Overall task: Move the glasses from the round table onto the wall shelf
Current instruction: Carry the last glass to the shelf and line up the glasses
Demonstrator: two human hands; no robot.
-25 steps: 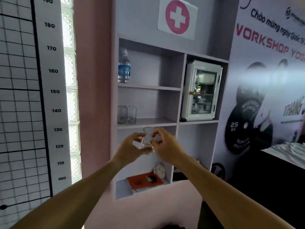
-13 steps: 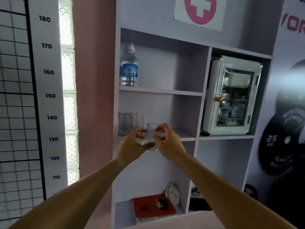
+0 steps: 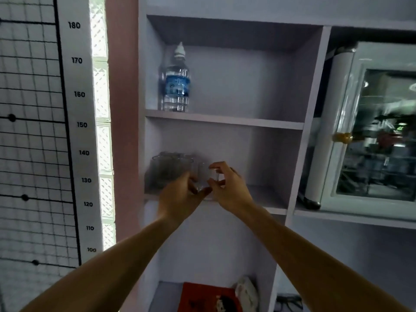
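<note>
A small clear glass (image 3: 203,176) is held between both hands at the front edge of the middle wall shelf (image 3: 265,197). My left hand (image 3: 180,194) grips its lower left side. My right hand (image 3: 229,183) pinches its right rim with thumb and forefinger. Just left of it, clear glasses (image 3: 166,170) stand together on the same shelf board against the left wall. I cannot tell whether the held glass rests on the board. The round table is out of view.
A water bottle (image 3: 176,84) stands on the shelf above. A white glass-door cabinet (image 3: 371,127) fills the right compartment. A red book (image 3: 209,298) and a pale bundle (image 3: 246,293) lie on the bottom shelf. A height chart (image 3: 78,124) hangs at left.
Both hands have carried the glass up and forward from below the shelf edge to the middle shelf, beside the standing glasses. The camera has moved closer to the shelf.
</note>
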